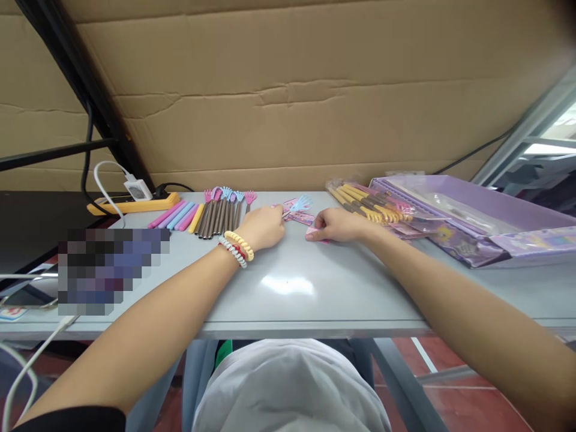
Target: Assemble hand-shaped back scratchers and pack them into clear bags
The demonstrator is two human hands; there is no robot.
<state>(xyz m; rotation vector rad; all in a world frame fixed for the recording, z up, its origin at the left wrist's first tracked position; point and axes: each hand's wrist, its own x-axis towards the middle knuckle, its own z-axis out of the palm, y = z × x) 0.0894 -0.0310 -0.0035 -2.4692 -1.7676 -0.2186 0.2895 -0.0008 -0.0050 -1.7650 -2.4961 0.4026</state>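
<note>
My left hand (265, 225), with beaded bracelets at the wrist, is closed around the shaft of a back scratcher. Its blue hand-shaped head (302, 203) sticks out past my fingertips to the right. Under that head lie pink printed cards (302, 217) on the table. A small pink card (314, 232) is pinched in my right hand (335, 225), whose thumb and fingers are closed just above the tabletop. Left of my left hand, several back scratchers (220, 216) with metal shafts and pink or blue heads lie side by side, beside coloured tube handles (182, 216).
Bagged yellow back scratchers (366, 201) lie at the right, against an open purple box (477, 204). A yellow power strip (130, 205) with a white charger (138, 188) sits at back left, near a phone (31, 295). Cardboard (288, 96) walls the back of the grey table (288, 312).
</note>
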